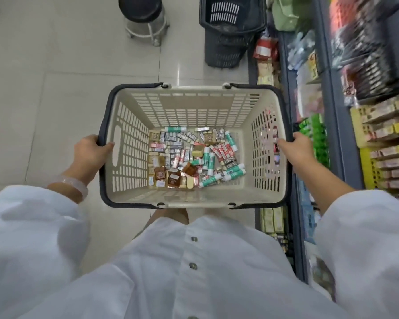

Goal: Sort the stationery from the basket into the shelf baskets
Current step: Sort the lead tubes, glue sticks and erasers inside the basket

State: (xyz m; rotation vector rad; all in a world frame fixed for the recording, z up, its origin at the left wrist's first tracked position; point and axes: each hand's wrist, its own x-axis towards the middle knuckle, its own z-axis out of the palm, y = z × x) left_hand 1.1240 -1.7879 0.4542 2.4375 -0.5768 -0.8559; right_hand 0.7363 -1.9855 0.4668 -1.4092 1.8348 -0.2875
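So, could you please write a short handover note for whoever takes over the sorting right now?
Left hand: grips the left rim of the cream basket.
Right hand: grips the right rim. The basket is carried between both hands, above the floor.
Stationery: all loose in the basket bottom, a mix of green-and-white tubes, red and grey packs and brown ones.
Shelf: on the right, its yellow shelf baskets blurred.
Done: no item in hand yet.
Left: probably set the basket down, then sort every item.
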